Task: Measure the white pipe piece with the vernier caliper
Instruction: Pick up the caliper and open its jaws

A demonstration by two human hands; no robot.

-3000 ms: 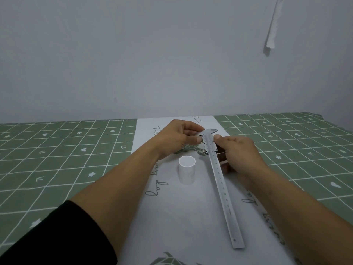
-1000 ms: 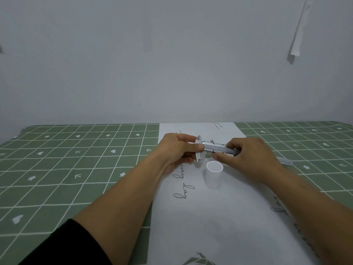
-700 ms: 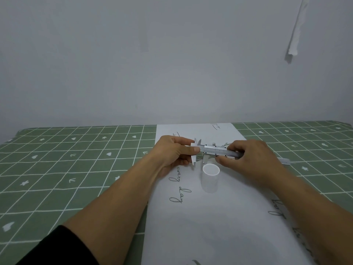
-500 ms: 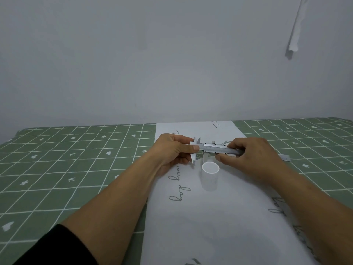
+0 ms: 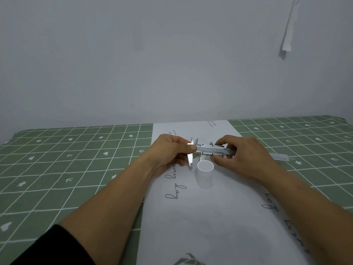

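Note:
A short white pipe piece (image 5: 205, 175) stands upright on the white paper sheet (image 5: 200, 222). Just behind and above it the steel vernier caliper (image 5: 212, 150) is held level, its beam running right past my right hand. My left hand (image 5: 172, 152) pinches the fixed-jaw end, and the fixed jaw points down to the left of the pipe. My right hand (image 5: 242, 155) grips the sliding part, thumb under it. The sliding jaw hangs behind the pipe's rim with a gap between the two jaws.
A green checked tablecloth (image 5: 76, 159) covers the table on both sides of the paper. A plain grey wall rises behind the table's far edge, with a white strip (image 5: 288, 29) hanging at the upper right.
The caliper was turned from lengthwise to crosswise and raised over the pipe. In the last second its jaws have slid apart a little; the pipe has stayed put.

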